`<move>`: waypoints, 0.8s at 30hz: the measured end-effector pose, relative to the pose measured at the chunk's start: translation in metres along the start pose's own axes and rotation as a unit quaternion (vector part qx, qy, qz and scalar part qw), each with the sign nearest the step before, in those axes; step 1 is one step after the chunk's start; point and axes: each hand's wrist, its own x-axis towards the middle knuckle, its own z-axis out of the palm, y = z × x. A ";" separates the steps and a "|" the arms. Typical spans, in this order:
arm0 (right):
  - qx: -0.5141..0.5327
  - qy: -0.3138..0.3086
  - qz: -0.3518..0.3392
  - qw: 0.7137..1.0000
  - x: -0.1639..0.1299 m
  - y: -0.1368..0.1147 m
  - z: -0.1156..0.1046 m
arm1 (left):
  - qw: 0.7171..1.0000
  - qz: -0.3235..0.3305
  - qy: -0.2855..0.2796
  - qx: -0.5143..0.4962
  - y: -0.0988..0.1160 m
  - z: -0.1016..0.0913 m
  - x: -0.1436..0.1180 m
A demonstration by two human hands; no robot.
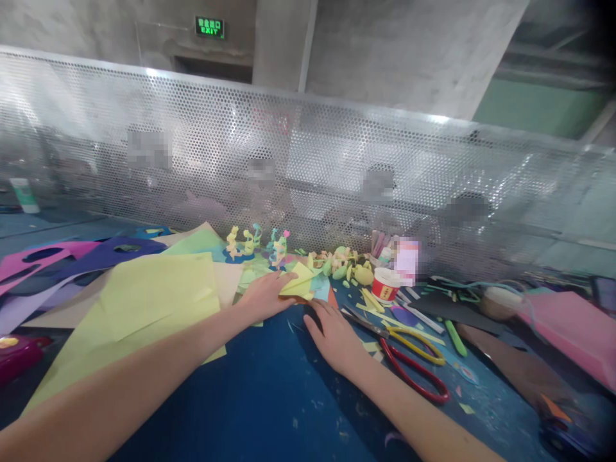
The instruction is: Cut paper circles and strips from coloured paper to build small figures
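Note:
My left hand [264, 296] reaches forward over the blue table [260, 391] and pinches a small folded yellow paper piece [299, 285] between thumb and fingers. My right hand [333, 337] lies flat, palm down, on the table just right of it, its fingertips near a dark scrap below the yellow piece. It holds nothing. Red-and-yellow-handled scissors [412, 359] lie on the table right beside my right hand.
Large yellow-green sheets [144, 308], purple and pink cut-out paper [72, 260] lie left. Small paper figures [253, 244], paper curls [344, 264], a red-white cup [385, 283], a green pen [455, 338] and pink paper [568, 324] fill the back and right. A perforated metal screen [308, 173] bounds the table.

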 end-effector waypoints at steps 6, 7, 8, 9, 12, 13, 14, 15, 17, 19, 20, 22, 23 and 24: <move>0.001 -0.010 -0.004 1.000 0.000 0.001 0.001 | 1.000 0.007 0.007 0.008 -0.004 0.002 0.001; 0.000 -0.008 -0.004 1.000 0.000 0.000 0.000 | 1.000 0.009 0.009 0.010 -0.005 0.003 0.001; -0.003 -0.002 -0.004 1.000 -0.001 -0.001 -0.001 | 1.000 0.013 0.011 0.012 -0.006 0.003 0.001; -0.007 0.004 -0.002 1.000 -0.002 -0.001 -0.002 | 1.000 0.019 0.013 0.013 -0.006 0.003 0.002; -0.015 0.012 0.008 1.000 -0.003 -0.003 -0.004 | 0.999 0.032 0.014 0.016 -0.007 0.004 0.002; -0.014 0.009 0.012 1.000 -0.003 -0.003 -0.004 | 0.999 0.030 0.014 0.018 -0.008 0.005 0.002; -0.014 0.004 0.013 1.000 -0.003 -0.003 -0.004 | 0.999 0.027 0.014 0.020 -0.008 0.005 0.003; -0.014 -0.002 0.013 1.000 -0.003 -0.003 -0.004 | 0.999 0.024 0.015 0.022 -0.008 0.006 0.003; -0.016 -0.012 0.008 1.000 -0.002 -0.003 -0.003 | 0.999 0.019 0.016 0.028 -0.008 0.007 0.003; -0.019 -0.016 0.003 1.000 -0.001 -0.003 -0.003 | 0.999 0.019 0.017 0.034 -0.008 0.007 0.003; -0.020 -0.016 0.000 1.000 -0.001 -0.003 -0.003 | 0.999 0.020 0.017 0.037 -0.007 0.006 0.002; -0.019 -0.014 -0.006 1.000 -0.001 -0.004 -0.004 | 0.999 0.025 0.018 0.042 -0.006 0.004 0.002; -0.018 -0.014 -0.008 1.000 -0.001 -0.004 -0.004 | 0.998 0.029 0.017 0.044 -0.005 0.003 0.002; -0.018 -0.014 -0.010 1.000 -0.001 -0.005 -0.004 | 0.998 0.033 0.017 0.046 -0.005 0.002 0.001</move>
